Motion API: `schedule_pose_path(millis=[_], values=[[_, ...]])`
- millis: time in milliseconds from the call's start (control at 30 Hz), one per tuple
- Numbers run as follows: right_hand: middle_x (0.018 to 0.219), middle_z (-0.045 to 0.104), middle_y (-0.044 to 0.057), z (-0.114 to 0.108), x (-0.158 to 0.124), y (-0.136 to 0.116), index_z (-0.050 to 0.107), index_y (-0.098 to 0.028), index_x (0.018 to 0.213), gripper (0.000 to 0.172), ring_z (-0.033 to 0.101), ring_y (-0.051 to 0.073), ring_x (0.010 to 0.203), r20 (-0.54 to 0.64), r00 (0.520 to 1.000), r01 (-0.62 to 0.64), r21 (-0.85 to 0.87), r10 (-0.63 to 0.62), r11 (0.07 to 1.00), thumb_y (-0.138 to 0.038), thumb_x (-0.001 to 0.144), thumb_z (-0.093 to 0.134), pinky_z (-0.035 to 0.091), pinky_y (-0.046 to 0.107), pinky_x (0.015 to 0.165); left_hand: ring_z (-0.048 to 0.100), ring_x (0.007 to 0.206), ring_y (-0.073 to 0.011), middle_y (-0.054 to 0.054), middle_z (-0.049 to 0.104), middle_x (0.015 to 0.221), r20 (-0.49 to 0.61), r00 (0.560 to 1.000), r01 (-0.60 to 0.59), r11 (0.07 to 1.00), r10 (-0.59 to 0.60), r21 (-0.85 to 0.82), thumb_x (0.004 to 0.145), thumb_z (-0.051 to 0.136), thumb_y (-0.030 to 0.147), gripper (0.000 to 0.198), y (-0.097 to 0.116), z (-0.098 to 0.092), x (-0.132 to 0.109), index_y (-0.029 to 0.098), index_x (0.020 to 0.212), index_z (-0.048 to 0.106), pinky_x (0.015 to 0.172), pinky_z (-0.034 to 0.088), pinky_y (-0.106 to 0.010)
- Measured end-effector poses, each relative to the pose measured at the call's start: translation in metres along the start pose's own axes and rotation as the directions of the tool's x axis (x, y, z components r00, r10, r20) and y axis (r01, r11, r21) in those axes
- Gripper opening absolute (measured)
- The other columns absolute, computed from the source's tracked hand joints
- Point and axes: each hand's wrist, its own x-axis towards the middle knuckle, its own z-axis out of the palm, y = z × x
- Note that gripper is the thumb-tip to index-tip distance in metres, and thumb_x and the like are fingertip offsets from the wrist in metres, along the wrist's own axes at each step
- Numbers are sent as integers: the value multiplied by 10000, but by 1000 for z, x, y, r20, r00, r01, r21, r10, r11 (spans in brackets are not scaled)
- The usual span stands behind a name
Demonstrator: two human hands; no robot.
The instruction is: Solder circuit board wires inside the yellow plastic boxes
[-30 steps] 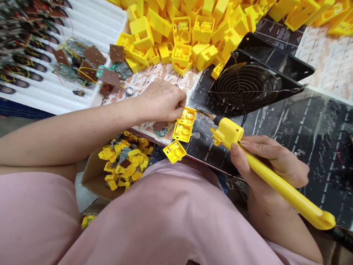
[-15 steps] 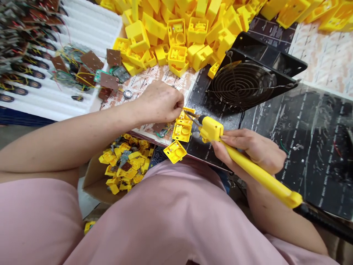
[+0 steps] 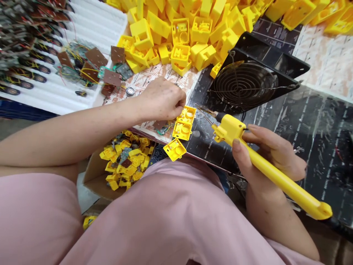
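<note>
- Ahead of our grip lies a heap of bright yellow plastic housings [image 3: 176, 36], with a square black fan [image 3: 244, 84] with a wire guard to its right.
- Our right hand [image 3: 273, 154] is closed around a long yellow soldering iron [image 3: 271, 175], its thin metal tip pointing left.
- Three open yellow plastic cases [image 3: 182, 131] lie in a row between the hands.
- Our left hand [image 3: 161, 101] is curled just above the topmost case (we cannot tell whether its fingers pinch anything).

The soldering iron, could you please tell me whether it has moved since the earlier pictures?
Yes, the soldering iron in the right hand has shifted right, away from the yellow plastic housing on the black mat.
</note>
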Motion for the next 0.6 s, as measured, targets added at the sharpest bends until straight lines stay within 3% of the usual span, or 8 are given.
schedule_pose_path(millis=[100, 167, 267, 367, 433, 533, 600], values=[[1006, 835, -12, -9, -8, 5, 727, -335, 1352, 591, 777, 168, 683, -44, 998, -37, -24, 36, 999, -145, 810, 867, 578, 235, 549, 742, 1077, -308, -34, 767, 933, -15, 1000, 9, 1000, -9, 15, 873, 530, 346, 333, -2, -14, -6, 222, 1032, 795, 1026, 516, -458], [993, 838, -2, -17, -13, 10, 770, -324, 1289, 552, 769, 176, 673, -94, 993, -81, -41, 77, 996, -144, 779, 882, 577, 249, 551, 732, 1123, -315, -71, 781, 1096, -86, 996, 13, 999, -9, 42, 955, 477, 384, 397, 1, -23, -13, 203, 1120, 789, 1079, 497, -500], [855, 825, 8, -23, -15, 20, 832, -302, 1147, 394, 738, 187, 595, -292, 954, -71, -29, 60, 997, -273, 761, 910, 595, 283, 536, 649, 1328, -346, -97, 697, 1425, -136, 978, -155, 987, 160, 49, 1019, 448, 537, 491, 17, -18, -24, 222, 1217, 767, 1193, 424, -549], [677, 770, 21, -21, -14, 34, 862, -313, 1022, 336, 652, 177, 444, -449, 893, -14, -84, -25, 996, -505, 749, 905, 517, 280, 398, 371, 1593, -419, -133, 399, 1731, 3, 929, -368, 928, 369, 51, 950, 569, 665, 629, 37, 8, -31, 269, 1430, 658, 1234, 359, -661], [614, 737, 30, -16, -14, 44, 868, -325, 979, 384, 611, 175, 393, -493, 867, 16, -114, -70, 993, -615, 729, 884, 458, 280, 346, 277, 1634, -438, -161, 277, 1780, 84, 925, -378, 923, 372, 71, 949, 598, 597, 644, 40, 23, -38, 265, 1500, 591, 1196, 382, -708], [555, 703, 35, -10, -16, 54, 869, -339, 948, 432, 572, 182, 347, -518, 844, 90, -123, -141, 988, -702, 715, 840, 390, 288, 310, 350, 1588, -428, -177, 365, 1738, 148, 937, -332, 938, 316, 98, 873, 672, 414, 534, 19, 23, -72, 223, 1372, 654, 1165, 465, -594], [543, 700, 40, -9, -18, 54, 867, -351, 976, 425, 570, 195, 333, -448, 880, 102, -139, -154, 985, -687, 719, 833, 366, 290, 305, 443, 1516, -397, -171, 538, 1612, 222, 935, -299, 951, 275, 82, 808, 711, 351, 446, -2, 13, -113, 218, 1233, 706, 1181, 472, -511]])
